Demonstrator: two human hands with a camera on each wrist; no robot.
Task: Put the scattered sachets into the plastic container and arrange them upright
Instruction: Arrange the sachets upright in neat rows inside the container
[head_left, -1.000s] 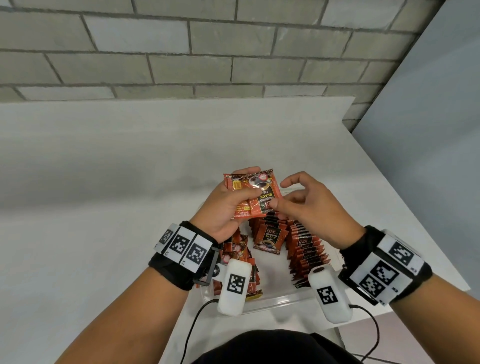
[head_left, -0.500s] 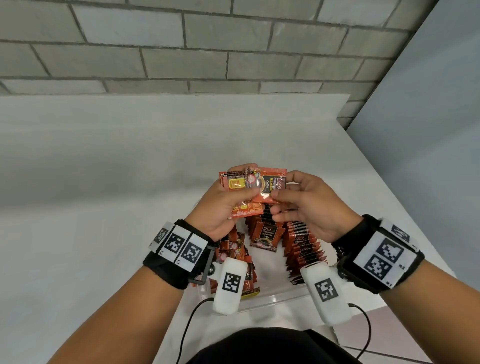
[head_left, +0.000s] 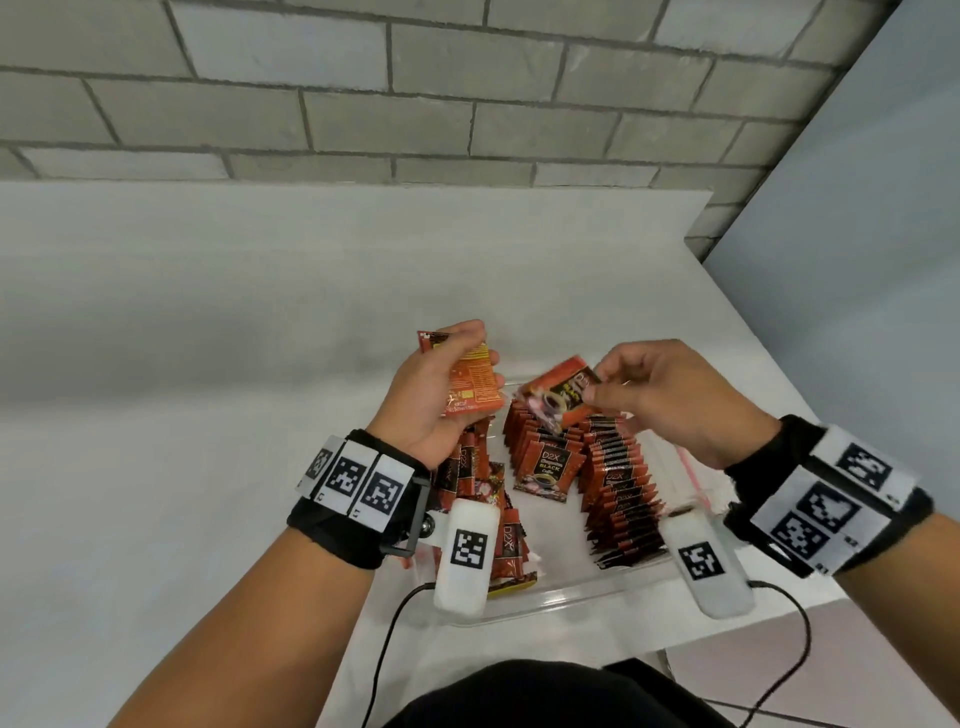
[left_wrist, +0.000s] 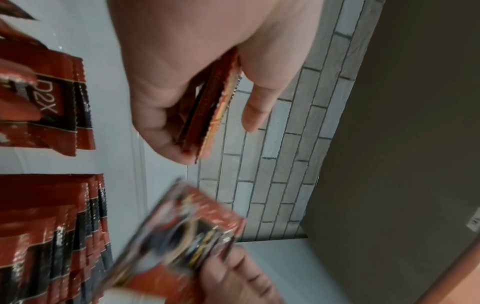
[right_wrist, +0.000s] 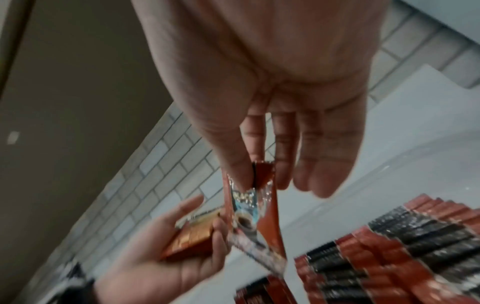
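Sachets (head_left: 470, 382) in both hands above plastic container (head_left: 566, 592)

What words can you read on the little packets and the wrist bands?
"D2X", "BLACK", "Coffee": on the front packet standing in the clear box.
"D2X": on a packet near the left wrist and, seen from the left wrist camera, on another packet.
"BLACK", partly blurred: on the packet pinched by the right hand.
The small print on the stack in the left hand is too small to read.
The wrist bands carry only black-and-white square codes, no words.
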